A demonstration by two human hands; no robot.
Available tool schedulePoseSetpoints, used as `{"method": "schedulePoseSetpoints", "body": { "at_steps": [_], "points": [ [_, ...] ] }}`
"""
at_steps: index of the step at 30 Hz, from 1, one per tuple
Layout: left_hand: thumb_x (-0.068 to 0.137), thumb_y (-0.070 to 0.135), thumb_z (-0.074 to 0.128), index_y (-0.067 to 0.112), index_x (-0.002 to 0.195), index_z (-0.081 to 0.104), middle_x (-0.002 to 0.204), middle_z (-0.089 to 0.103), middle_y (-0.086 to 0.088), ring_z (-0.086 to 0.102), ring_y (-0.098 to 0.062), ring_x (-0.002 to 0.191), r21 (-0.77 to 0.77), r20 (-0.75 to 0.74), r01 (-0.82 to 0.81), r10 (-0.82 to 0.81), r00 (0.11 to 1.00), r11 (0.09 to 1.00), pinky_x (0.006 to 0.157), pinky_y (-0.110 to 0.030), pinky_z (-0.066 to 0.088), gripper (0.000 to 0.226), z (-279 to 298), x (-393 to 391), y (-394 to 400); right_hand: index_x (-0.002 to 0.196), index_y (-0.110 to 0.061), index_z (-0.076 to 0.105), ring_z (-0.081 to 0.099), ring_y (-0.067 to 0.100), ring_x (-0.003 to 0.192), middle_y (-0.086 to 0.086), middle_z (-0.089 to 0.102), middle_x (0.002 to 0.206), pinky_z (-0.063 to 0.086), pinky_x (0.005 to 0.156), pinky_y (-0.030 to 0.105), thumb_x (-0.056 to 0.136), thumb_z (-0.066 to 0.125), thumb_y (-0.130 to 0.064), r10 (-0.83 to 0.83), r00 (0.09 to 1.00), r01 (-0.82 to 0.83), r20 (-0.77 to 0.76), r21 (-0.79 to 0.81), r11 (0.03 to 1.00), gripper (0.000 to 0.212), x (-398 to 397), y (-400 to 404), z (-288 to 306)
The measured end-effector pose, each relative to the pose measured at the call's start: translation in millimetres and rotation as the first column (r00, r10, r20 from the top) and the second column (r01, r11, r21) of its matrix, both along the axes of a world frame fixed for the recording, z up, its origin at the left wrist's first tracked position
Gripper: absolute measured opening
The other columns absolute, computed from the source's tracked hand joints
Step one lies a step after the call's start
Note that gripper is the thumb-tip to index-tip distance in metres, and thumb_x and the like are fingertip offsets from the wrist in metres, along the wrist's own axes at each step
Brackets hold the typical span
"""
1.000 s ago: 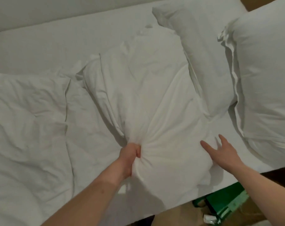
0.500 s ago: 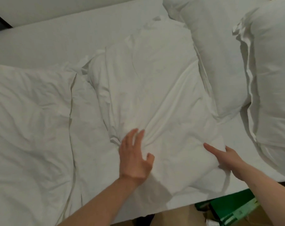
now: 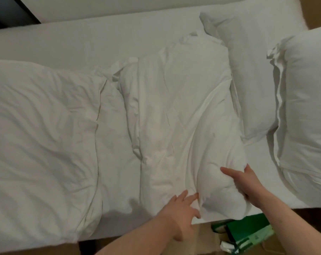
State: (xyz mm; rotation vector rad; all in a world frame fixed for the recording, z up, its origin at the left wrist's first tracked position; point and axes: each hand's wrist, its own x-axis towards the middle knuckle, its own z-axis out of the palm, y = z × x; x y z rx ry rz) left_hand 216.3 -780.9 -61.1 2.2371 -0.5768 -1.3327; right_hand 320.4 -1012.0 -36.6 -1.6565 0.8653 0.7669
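Both hands have slid closer to the near edge of the bed since a moment ago. The left hand (image 3: 181, 212) has come off the middle of the pillow (image 3: 183, 116), and the right hand (image 3: 247, 183) has wrapped round its fat near end.

The left hand's fingers are straight, and their tips touch the cloth beside the lump. The right hand holds the lump, with its thumb on top and its fingers round the side.

The pillow lies across the bed (image 3: 100, 39), with its near end at the edge. It looks soft, light and squashy, and its case is loose. I think it is best to grab stuffing and cloth together, because loose cloth alone may slip.

A green bag (image 3: 247, 230) sits on the floor just below. A puffy white duvet (image 3: 42, 135) lies to the left. On the right are two more pillows; the closer one (image 3: 251, 80) touches this pillow and could get bumped, and the other (image 3: 306, 107) lies beyond it.
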Motion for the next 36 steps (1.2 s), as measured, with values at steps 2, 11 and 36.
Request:
{"method": "schedulePoseSetpoints", "body": {
  "at_steps": [2, 11, 36],
  "points": [
    [0.088, 0.030, 0.055, 0.037, 0.131, 0.059, 0.156, 0.041, 0.011, 0.039, -0.013, 0.142, -0.103, -0.078, -0.379, 0.372, 0.925, 0.920, 0.122, -0.035, 0.029, 0.043, 11, 0, 16, 0.142, -0.024, 0.049, 0.068, 0.025, 0.102, -0.002, 0.068, 0.119, 0.056, 0.073, 0.037, 0.081, 0.085, -0.020, -0.020, 0.999, 0.021, 0.049, -0.009, 1.000, 0.072, 0, 19, 17],
    [0.086, 0.027, 0.060, 0.043, 0.103, 0.062, 0.114, 0.058, 0.023, 0.055, 0.006, 0.107, -0.182, 0.092, -0.847, 0.866, 0.491, 0.500, 0.090, -0.024, 0.051, 0.023, 70, 21, 161, 0.121, -0.032, 0.059, 0.062, 0.014, 0.056, 0.012, 0.071, 0.081, 0.049, 0.049, 0.031, 0.087, 0.076, -0.006, 0.218, 0.928, -0.185, 0.303, -0.136, 0.973, 0.046, 4, 115, 127],
    [0.102, 0.042, 0.050, 0.017, 0.115, 0.073, 0.121, 0.072, -0.015, 0.068, -0.034, 0.107, 0.162, -0.332, -0.969, 0.915, -0.229, -0.184, 0.100, -0.054, 0.052, 0.037, 139, -126, 602, 0.160, -0.048, 0.004, 0.064, 0.016, 0.111, -0.007, 0.038, 0.151, 0.056, 0.094, 0.034, 0.091, 0.067, -0.022, 0.867, 0.293, -0.944, 0.402, -0.024, 0.330, 0.097, -163, 627, 160]
  ]
}}
